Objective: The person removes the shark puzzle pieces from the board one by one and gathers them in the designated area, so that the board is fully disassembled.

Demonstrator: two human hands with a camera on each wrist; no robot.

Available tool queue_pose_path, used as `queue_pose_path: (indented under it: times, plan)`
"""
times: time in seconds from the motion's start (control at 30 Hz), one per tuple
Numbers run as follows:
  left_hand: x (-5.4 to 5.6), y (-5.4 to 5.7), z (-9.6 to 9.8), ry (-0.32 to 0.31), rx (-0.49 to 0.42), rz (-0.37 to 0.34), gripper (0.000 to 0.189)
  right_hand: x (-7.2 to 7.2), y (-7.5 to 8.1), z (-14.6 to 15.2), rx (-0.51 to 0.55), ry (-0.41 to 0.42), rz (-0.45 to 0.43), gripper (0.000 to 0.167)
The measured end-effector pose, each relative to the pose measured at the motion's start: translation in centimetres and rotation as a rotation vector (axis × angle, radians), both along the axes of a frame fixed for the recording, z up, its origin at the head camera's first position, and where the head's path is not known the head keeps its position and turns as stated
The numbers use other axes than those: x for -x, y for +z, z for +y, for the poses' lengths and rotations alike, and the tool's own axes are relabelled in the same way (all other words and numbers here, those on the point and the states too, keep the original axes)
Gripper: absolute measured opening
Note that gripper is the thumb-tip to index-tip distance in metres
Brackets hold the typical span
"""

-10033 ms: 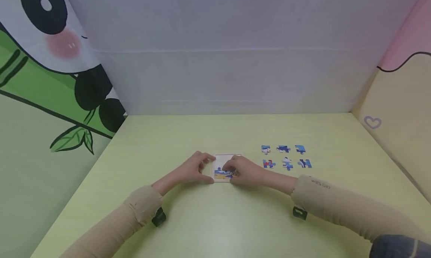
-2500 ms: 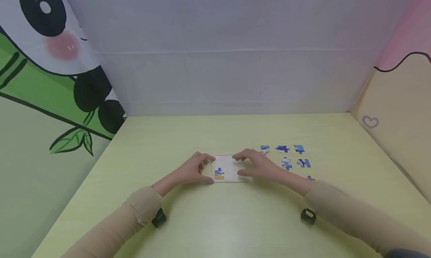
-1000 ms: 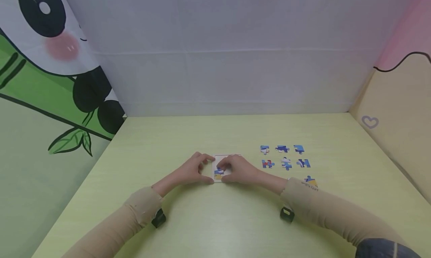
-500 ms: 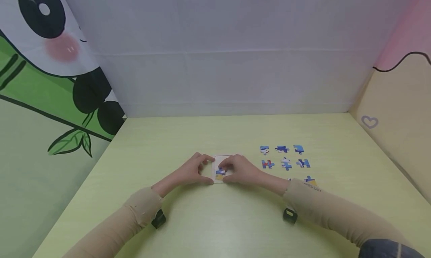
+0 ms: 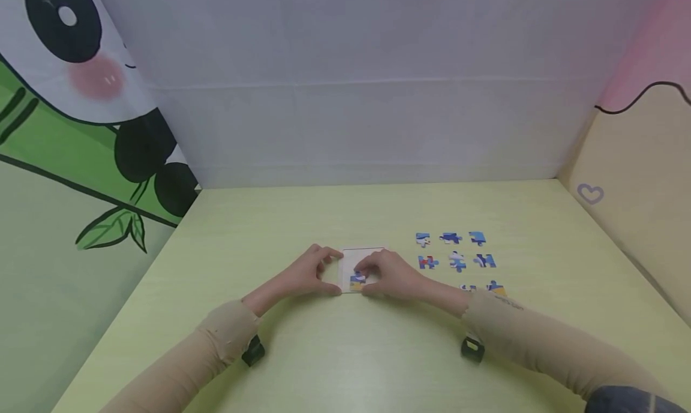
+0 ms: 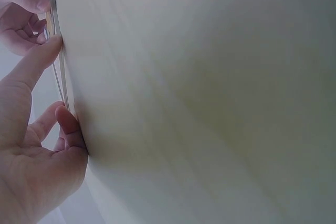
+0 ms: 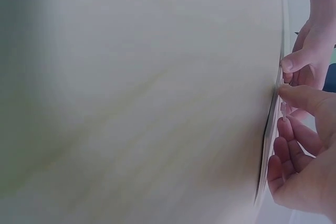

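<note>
A small white puzzle tray [image 5: 349, 258] lies flat on the table. My left hand [image 5: 310, 272] holds its left side, thumb at the near corner and a fingertip at the far corner. Between the thumb and fingers of my right hand [image 5: 396, 274] is a blue-and-yellow jigsaw piece [image 5: 357, 281], low over the tray's near part. Whether the piece touches the tray cannot be told. In the left wrist view the left hand [image 6: 37, 145] is at the tray's thin edge; in the right wrist view the right hand [image 7: 315, 135] has its fingertips close together.
Right of the tray lie two rows of jigsaw pieces [image 5: 457, 261], blue, white and red. Nearer, beside the right sleeve, two more pieces [image 5: 496, 288] show, one partly covered. Cloth screens [image 5: 335, 125] stand behind and at both sides of the pale table [image 5: 324, 353].
Ten seconds ago several joined pieces lay in the tray; later one sat in its near left corner. My right hand has since pinched that piece and shifted it right. My left hand stayed put.
</note>
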State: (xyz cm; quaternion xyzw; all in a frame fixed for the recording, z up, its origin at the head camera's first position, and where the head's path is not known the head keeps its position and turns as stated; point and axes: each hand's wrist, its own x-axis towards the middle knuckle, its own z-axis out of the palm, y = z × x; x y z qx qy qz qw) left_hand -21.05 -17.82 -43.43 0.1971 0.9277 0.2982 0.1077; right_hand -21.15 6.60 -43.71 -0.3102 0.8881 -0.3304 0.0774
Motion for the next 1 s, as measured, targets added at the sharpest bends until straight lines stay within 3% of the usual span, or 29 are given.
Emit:
queue_pose_path:
  times: [1.0]
  plan:
    - [-0.2,0.3,0.2,0.011,-0.004,0.004,0.073,-1.5,0.1,3.1,0.002,-0.067,-0.011,0.039]
